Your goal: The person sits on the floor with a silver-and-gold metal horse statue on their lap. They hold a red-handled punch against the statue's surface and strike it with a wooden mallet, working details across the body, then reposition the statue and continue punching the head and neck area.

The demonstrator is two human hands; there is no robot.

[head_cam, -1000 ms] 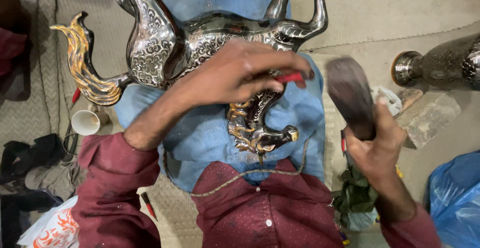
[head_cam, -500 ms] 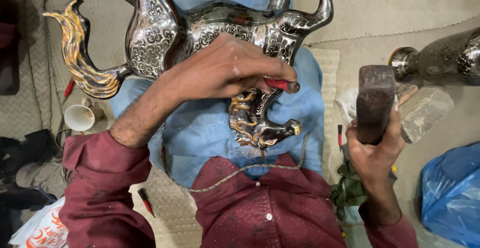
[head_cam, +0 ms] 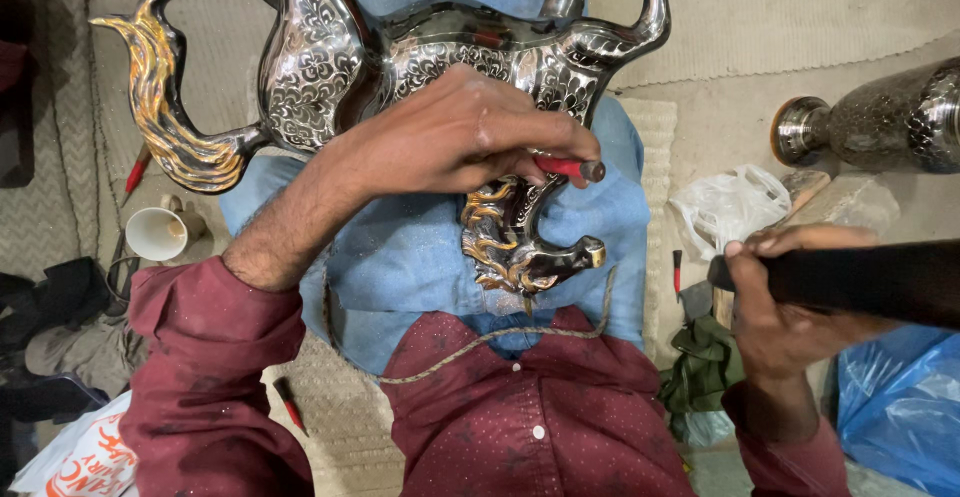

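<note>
We see left hand (head_cam: 455, 137) pinching red punch (head_cam: 568, 168) on metal horse (head_cam: 400, 57); right hand (head_cam: 775, 312) gripping hammer (head_cam: 860, 282), lying sideways, right of punch.

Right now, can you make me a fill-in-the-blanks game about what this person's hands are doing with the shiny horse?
1. The left hand pinches a thin tool with a ____ handle against the metal horse.
2. The right hand holds a dark hammer off to the side, not touching the ____.
3. The horse's tail is coloured ____.
4. The horse lies on a ____ cloth across the person's lap.

Missing words: red; horse; gold; blue
</note>
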